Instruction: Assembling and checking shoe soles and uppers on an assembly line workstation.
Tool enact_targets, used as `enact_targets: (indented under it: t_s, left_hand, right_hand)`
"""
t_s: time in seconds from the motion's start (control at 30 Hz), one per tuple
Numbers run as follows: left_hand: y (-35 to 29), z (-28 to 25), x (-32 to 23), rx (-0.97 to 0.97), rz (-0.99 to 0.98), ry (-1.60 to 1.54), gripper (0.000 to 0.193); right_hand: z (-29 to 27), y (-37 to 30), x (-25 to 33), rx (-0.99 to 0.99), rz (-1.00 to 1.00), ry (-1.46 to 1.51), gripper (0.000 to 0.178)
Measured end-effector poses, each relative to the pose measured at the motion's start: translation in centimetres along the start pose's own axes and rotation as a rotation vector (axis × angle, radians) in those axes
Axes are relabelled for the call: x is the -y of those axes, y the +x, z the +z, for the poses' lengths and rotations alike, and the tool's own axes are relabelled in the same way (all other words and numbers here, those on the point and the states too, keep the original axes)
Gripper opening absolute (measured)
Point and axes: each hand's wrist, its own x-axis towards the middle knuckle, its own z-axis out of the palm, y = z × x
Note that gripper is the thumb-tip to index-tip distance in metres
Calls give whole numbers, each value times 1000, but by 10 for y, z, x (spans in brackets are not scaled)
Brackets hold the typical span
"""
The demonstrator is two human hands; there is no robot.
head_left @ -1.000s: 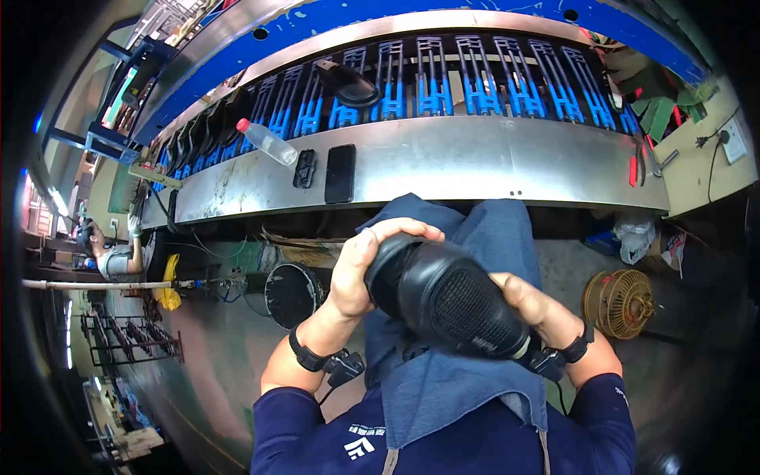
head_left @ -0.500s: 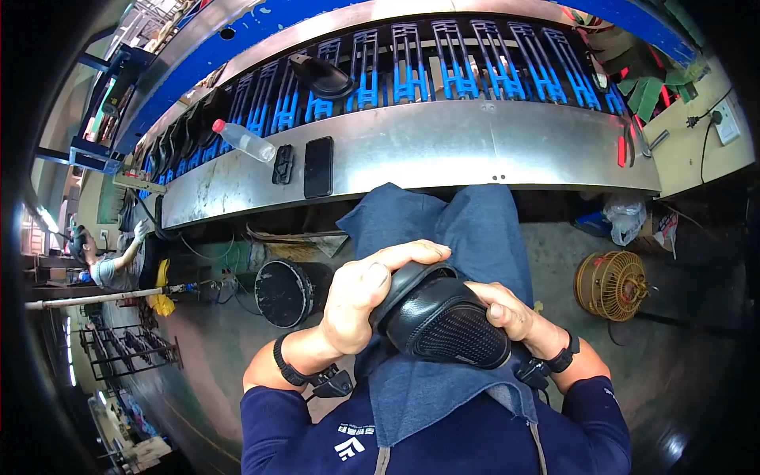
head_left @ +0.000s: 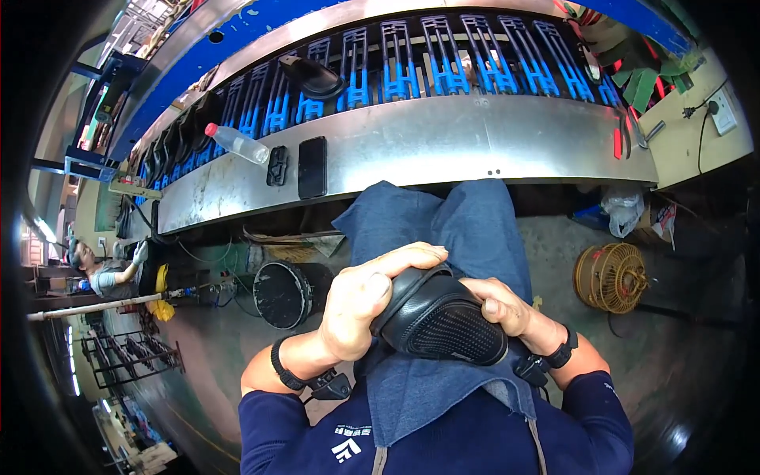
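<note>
Above my lap I hold a black leather shoe (head_left: 447, 323) in both hands, its perforated part facing up. My left hand (head_left: 360, 297) is closed round its left side, with the fingers stretched over the padded rim at the far end. Against the right side presses my right hand (head_left: 504, 307), closed, its thumb on the surface and its other fingers partly hidden. The underside of the shoe is out of sight. A blue denim apron (head_left: 443, 396) lies beneath it over my legs.
Beyond a metal ledge (head_left: 412, 150) stands a row of blue-pronged racks (head_left: 400, 71) with another black shoe (head_left: 313, 77). On the ledge lie a bottle (head_left: 241, 145), a phone (head_left: 313, 167) and pliers (head_left: 619, 142). A bucket (head_left: 281, 294), a fan (head_left: 611, 279) and a co-worker (head_left: 109, 277) are around.
The racks and the shoe on them have moved slightly left relative to the ledge. My hands keep the same hold, and the held shoe has barely turned. The whole view has shifted a little.
</note>
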Motion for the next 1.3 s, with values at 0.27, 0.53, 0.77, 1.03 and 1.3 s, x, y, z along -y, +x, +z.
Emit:
enact_targets:
  t_s: [0.27, 0.53, 0.77, 1.03, 1.3]
  left_hand:
    - [-17, 9, -4, 39, -197, -46, 72]
    - [-18, 2, -20, 161, 18, 526, 66]
    - [-14, 14, 19, 47, 196, 658, 79]
    - [7, 35, 52, -108, 247, 409, 101]
    - [34, 37, 19, 40, 255, 481, 100]
  right_hand:
    - [-5, -8, -3, 49, 96, 25, 75]
    - [-2, -19, -29, -194, 191, 32, 47]
    - [-7, -28, -38, -74, -42, 30, 78]
    - [-17, -32, -34, -180, 67, 357, 89]
    - [-1, -25, -4, -393, 19, 826, 81]
